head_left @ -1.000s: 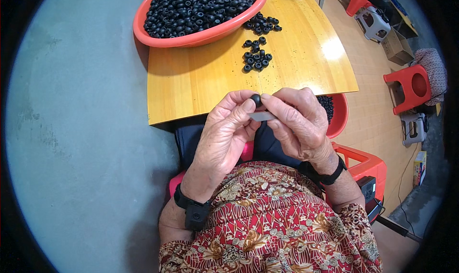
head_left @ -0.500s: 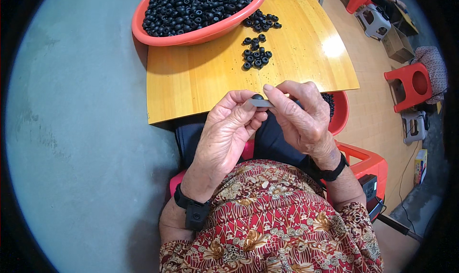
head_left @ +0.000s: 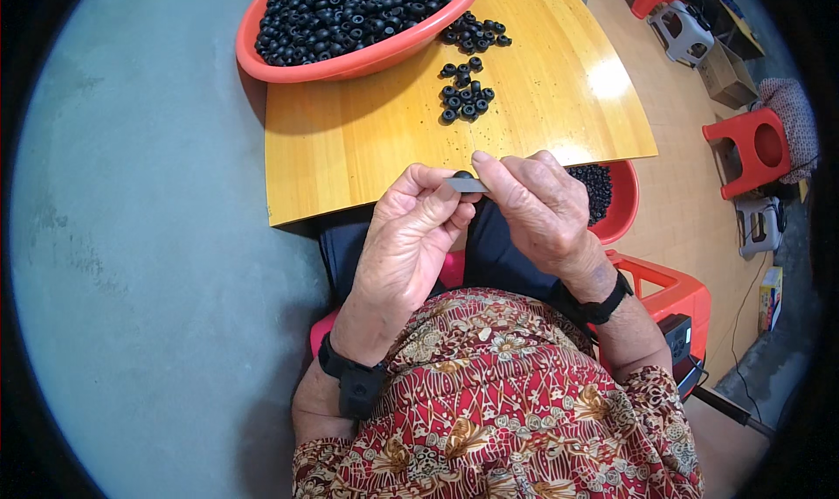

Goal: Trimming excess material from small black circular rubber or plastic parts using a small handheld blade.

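Between the thumb and fingers of my left hand (head_left: 409, 228) is a small round black rubber part (head_left: 464, 175). My right hand (head_left: 544, 211) grips a flat grey blade (head_left: 468, 185), which lies across the near side of the part, close to my left thumb. My right fingers hide the blade's other end. Both hands are just off the near edge of the wooden table (head_left: 367, 167), above my lap. Several loose black rubber parts (head_left: 468, 97) lie on the tabletop beyond them.
A large red basin (head_left: 253, 58) heaped with black parts stands at the table's far left. Below the table's right edge sits another red basin (head_left: 624, 204) of small black pieces. Red stools (head_left: 737, 154) and a cardboard box (head_left: 727, 75) stand on the floor to the right.
The blade has slid slightly left across the black part, and my right hand has shifted left with it. More of the lower basin now shows. My left hand keeps its hold.
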Tool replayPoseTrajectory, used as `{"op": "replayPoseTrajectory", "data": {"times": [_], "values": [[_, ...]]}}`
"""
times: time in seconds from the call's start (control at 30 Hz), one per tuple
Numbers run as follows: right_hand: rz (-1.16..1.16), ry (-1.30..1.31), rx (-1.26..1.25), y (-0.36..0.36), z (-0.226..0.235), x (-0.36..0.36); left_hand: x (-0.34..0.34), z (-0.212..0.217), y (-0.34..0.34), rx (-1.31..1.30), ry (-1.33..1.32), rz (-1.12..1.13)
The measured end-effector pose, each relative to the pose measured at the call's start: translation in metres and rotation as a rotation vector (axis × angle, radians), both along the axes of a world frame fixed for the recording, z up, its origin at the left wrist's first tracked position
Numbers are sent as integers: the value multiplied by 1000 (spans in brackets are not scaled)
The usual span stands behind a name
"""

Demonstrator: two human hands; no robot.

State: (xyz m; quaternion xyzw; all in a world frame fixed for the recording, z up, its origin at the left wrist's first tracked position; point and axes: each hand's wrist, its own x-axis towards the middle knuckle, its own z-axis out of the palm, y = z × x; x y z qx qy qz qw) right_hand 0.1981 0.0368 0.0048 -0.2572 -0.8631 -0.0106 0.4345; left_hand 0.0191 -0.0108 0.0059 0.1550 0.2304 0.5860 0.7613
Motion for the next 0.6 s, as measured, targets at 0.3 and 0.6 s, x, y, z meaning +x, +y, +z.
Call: {"op": "replayPoseTrajectory", "data": {"times": [0.3, 0.6], "values": [[-128, -98, -84, 19, -28, 1, 8, 16, -8, 90, 74, -81], [-165, 338, -394, 8, 2, 1, 2, 9, 0, 13, -28, -44]]}}
